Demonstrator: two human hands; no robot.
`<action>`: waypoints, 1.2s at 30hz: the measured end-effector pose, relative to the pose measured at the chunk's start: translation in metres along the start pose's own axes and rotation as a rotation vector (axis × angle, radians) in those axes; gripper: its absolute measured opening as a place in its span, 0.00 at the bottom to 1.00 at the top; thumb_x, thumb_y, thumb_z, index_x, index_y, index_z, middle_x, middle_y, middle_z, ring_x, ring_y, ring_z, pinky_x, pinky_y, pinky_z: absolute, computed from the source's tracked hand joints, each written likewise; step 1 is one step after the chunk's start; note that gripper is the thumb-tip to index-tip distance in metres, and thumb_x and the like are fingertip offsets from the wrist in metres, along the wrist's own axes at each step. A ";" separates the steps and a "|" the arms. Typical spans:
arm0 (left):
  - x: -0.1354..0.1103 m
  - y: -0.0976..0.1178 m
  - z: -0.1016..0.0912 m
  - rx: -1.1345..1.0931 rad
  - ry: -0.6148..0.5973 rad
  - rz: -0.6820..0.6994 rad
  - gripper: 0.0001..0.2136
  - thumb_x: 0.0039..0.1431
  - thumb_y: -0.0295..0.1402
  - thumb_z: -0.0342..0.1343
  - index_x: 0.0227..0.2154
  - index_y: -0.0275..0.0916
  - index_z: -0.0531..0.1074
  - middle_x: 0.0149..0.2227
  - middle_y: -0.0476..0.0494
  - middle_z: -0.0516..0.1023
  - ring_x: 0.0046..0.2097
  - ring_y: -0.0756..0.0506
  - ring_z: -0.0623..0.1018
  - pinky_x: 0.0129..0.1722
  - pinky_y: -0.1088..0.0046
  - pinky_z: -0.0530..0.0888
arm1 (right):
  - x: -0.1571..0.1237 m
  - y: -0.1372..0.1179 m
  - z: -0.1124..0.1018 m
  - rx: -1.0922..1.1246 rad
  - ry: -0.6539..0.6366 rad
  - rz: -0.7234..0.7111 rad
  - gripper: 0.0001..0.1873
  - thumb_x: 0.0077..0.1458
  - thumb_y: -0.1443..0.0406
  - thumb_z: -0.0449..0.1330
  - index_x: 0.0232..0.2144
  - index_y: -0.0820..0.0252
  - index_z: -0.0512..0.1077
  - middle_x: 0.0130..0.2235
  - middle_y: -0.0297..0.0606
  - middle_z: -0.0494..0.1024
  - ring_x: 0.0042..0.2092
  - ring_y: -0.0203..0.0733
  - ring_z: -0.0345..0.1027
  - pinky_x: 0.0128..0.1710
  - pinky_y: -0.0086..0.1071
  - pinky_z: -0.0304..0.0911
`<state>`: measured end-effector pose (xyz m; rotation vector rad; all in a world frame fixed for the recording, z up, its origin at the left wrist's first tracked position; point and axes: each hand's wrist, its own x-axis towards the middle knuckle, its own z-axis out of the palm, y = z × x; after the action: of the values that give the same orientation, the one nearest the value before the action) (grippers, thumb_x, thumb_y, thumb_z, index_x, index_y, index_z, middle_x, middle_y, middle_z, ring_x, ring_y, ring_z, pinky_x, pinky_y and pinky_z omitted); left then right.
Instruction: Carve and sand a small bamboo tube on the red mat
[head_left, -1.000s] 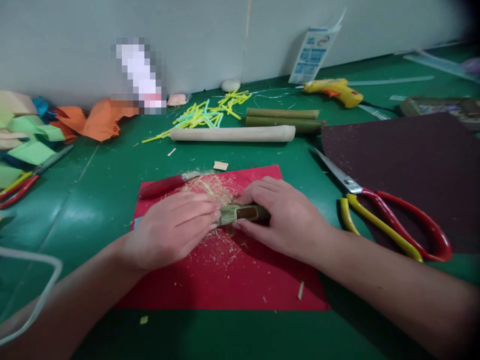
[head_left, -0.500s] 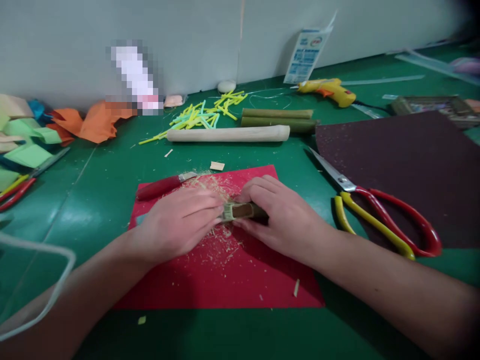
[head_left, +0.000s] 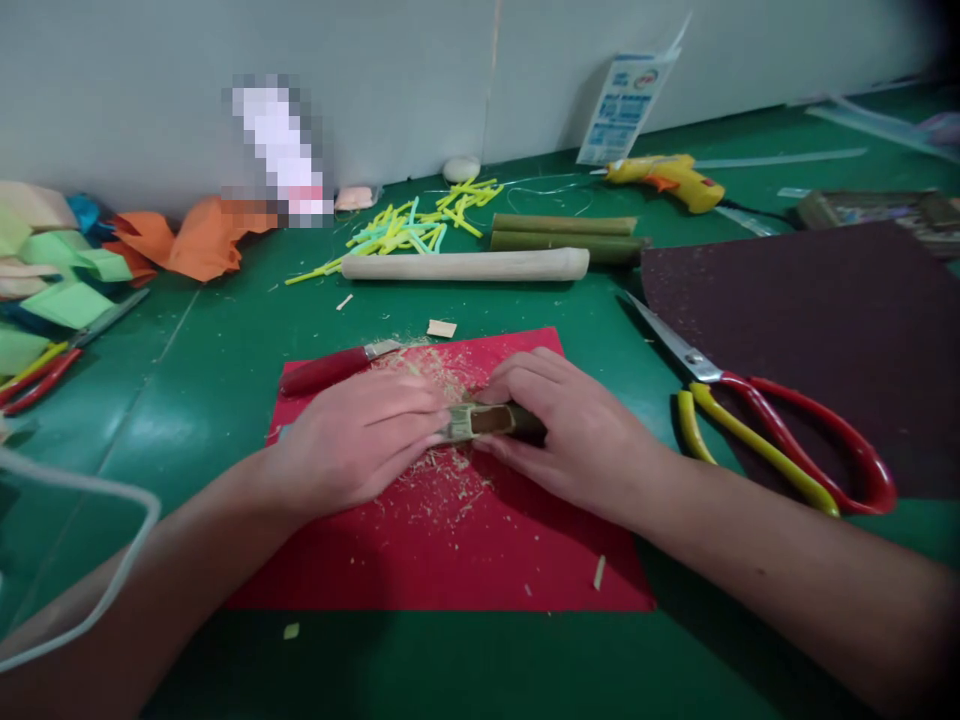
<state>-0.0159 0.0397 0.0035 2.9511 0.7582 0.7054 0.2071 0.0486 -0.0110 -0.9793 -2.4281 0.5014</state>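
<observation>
A short green bamboo piece with a rectangular opening cut in its upper side lies between my hands, over a red sheet. My right hand grips its right end, thumb on the near side and fingers on the far side. The closed fingers of my left hand cover its left end. A pale bluish edge shows by the left wrist; what it belongs to is hidden. Fine shavings are scattered around the bamboo. Beyond my left hand lies a red-handled knife.
Large scissors lie at the right, partly on a dark sheet. Behind are a pale bamboo stick, green bamboo tubes, yellow straw pieces and a yellow glue gun. Coloured paper and other scissors sit left.
The whole view has shifted slightly, so things appear a little farther right. Both hands keep their places on the bamboo piece, with no clear movement relative to it.
</observation>
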 end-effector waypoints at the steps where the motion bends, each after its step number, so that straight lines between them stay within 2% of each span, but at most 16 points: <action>1: 0.000 0.000 0.000 0.015 0.002 -0.010 0.08 0.61 0.27 0.49 0.41 0.34 0.71 0.41 0.41 0.78 0.46 0.46 0.76 0.49 0.65 0.73 | 0.000 0.000 0.000 0.001 -0.003 -0.004 0.05 0.52 0.65 0.58 0.33 0.61 0.66 0.36 0.43 0.71 0.39 0.46 0.63 0.39 0.39 0.60; 17: 0.001 0.001 -0.003 0.012 0.015 0.021 0.08 0.61 0.28 0.49 0.38 0.35 0.72 0.40 0.42 0.78 0.45 0.46 0.76 0.49 0.65 0.73 | 0.000 0.000 0.000 0.010 0.011 -0.003 0.05 0.51 0.65 0.58 0.32 0.59 0.65 0.36 0.43 0.71 0.39 0.46 0.62 0.38 0.38 0.59; 21: 0.001 0.001 -0.004 0.053 0.003 -0.012 0.08 0.60 0.27 0.50 0.39 0.33 0.72 0.40 0.40 0.78 0.45 0.45 0.76 0.49 0.65 0.73 | 0.000 -0.001 0.001 0.013 0.002 -0.011 0.06 0.51 0.65 0.58 0.32 0.59 0.65 0.36 0.43 0.71 0.39 0.46 0.62 0.38 0.38 0.59; 26: 0.004 0.002 -0.001 0.002 0.024 0.018 0.07 0.60 0.28 0.50 0.37 0.33 0.72 0.39 0.41 0.78 0.44 0.45 0.76 0.48 0.65 0.73 | -0.001 -0.001 0.001 0.017 0.008 0.004 0.06 0.51 0.65 0.59 0.32 0.60 0.64 0.35 0.42 0.70 0.38 0.44 0.61 0.37 0.37 0.59; 36: 0.001 -0.002 -0.001 -0.045 0.007 -0.015 0.07 0.60 0.28 0.50 0.37 0.32 0.72 0.39 0.41 0.78 0.43 0.46 0.76 0.47 0.66 0.73 | 0.000 0.000 0.002 0.009 0.001 0.017 0.06 0.51 0.65 0.59 0.32 0.60 0.65 0.35 0.41 0.70 0.38 0.44 0.62 0.37 0.37 0.59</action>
<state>-0.0170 0.0418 0.0047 2.9006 0.7541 0.7227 0.2064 0.0480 -0.0125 -0.9973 -2.4162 0.5174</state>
